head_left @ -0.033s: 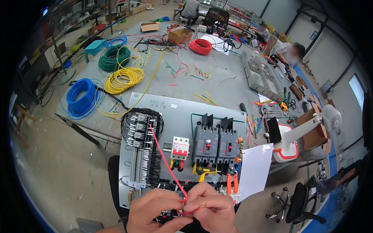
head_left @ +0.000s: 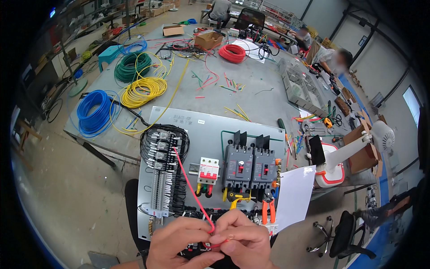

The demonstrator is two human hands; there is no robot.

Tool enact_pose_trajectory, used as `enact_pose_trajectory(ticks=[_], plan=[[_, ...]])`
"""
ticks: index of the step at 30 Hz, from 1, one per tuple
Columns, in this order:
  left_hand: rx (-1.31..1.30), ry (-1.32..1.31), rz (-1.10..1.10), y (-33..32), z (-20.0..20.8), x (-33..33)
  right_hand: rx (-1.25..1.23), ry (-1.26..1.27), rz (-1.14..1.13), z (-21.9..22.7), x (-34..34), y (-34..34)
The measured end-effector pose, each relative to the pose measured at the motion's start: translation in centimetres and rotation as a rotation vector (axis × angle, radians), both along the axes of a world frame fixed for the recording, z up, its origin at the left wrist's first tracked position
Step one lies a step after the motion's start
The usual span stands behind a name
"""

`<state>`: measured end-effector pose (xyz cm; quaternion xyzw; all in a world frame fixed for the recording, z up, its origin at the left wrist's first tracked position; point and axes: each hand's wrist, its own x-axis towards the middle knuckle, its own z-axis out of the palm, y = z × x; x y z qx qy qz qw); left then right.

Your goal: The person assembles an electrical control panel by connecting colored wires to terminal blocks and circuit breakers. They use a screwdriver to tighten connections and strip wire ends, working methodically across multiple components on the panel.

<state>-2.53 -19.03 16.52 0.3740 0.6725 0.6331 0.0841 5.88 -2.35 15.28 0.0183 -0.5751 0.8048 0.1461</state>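
Wire: slanted over the panel, from the relays at its left to its lower edge; judged light, springy, not fragile.
Left hand: fingers closed on the wire, at the panel's lower edge.
Right hand: wire pinched there too.
Hold: best taken near the bend; coating judged slightly slick.

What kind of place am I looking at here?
Most likely an electrical assembly workshop. A metal panel carries dark breakers and wired terminals; coils of blue wire and yellow wire lie on a big table; and two hands hold a red wire.
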Motion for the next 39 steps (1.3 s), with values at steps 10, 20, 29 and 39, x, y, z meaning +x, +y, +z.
enact_pose_trajectory(ticks=[10, 20, 29, 39], plan=[[-0.014, -0.017, 0.022, -1.3, -1.1, -0.9, 0.243, -0.067, 0.118, 0.2, -1.2, 0.7], [0.021, -0.081, -0.006, -1.8, -1.7, -2.0, 0.119, -0.128, -0.115, -0.7, 0.3, 2.0], [-0.065, 0.12, -0.076, -2.7, -2.3, -2.1, 0.338, -0.251, -0.371, -2.3, -0.3, 7.6], [-0.371, 0.463, 0.002, -2.6, -7.4, -4.0, 1.247, -0.053, -0.377, -2.4, -11.8, 10.9]])
